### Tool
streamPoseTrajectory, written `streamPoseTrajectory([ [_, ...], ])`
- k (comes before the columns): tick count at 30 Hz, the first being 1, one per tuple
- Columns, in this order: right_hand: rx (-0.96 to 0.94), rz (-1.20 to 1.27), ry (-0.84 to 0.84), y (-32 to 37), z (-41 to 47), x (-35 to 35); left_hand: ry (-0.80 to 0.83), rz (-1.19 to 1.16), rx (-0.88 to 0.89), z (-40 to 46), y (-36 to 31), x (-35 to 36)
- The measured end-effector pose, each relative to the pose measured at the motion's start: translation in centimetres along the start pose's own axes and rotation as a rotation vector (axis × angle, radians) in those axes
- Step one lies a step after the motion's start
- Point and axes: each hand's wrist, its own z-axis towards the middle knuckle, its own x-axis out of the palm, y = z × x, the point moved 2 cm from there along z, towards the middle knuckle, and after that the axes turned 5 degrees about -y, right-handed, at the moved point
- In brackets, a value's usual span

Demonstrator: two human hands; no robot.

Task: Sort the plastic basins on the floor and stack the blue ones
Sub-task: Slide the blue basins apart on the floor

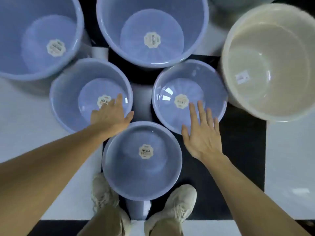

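Several blue plastic basins stand on the floor, each with a round label inside. The smallest blue basin [131,181] is nearest, between my shoes. A middle-left blue basin [68,103] and a middle-right blue basin [172,82] lie beyond it. Two large blue basins sit farther back: one at the far left [20,40], one at the top centre [115,19]. My left hand [110,116] hovers open over the middle-left basin's near rim. My right hand [201,133] is spread open over the middle-right basin's near rim. Neither hand holds anything.
A large cream basin [272,48] stands tilted at the right, and another pale basin's edge [238,2] shows at the top right. The floor has black and white tiles [242,159]. My two beige shoes [180,201] stand just behind the smallest basin.
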Motion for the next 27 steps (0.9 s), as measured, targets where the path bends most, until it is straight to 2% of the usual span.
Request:
streamPoseTrajectory([
  [4, -0.014, -0.058, 0.068, -2.0, 0.6, 4.4, 0.138, -0.114, -0.163, 2.6, -0.8, 4.6],
  [6, -0.030, -0.070, 0.087, -2.7, 0.7, 6.3, 0.155, -0.172, -0.186, 3.3, -0.7, 6.3],
  [11, -0.061, -0.177, 0.149, -3.9, 1.7, 8.5, -0.086, -0.093, -0.133, 3.2, 0.3, 5.9],
  [15, -0.075, -0.275, 0.196, -3.7, 2.8, 9.0, -0.224, -0.128, -0.122, 1.3, 1.8, 4.2],
  [18, -0.094, -0.345, 0.224, -3.1, 3.2, 8.2, -0.269, -0.176, -0.102, -0.3, 3.0, 2.8],
  [21, -0.126, -0.395, 0.175, -2.7, 2.4, 6.5, -0.286, -0.218, -0.075, -2.4, 3.1, 1.3],
  [27, -0.186, -0.307, 0.059, -2.6, -0.4, 1.8, -0.374, -0.326, -0.047, -9.6, 1.4, -2.4],
])
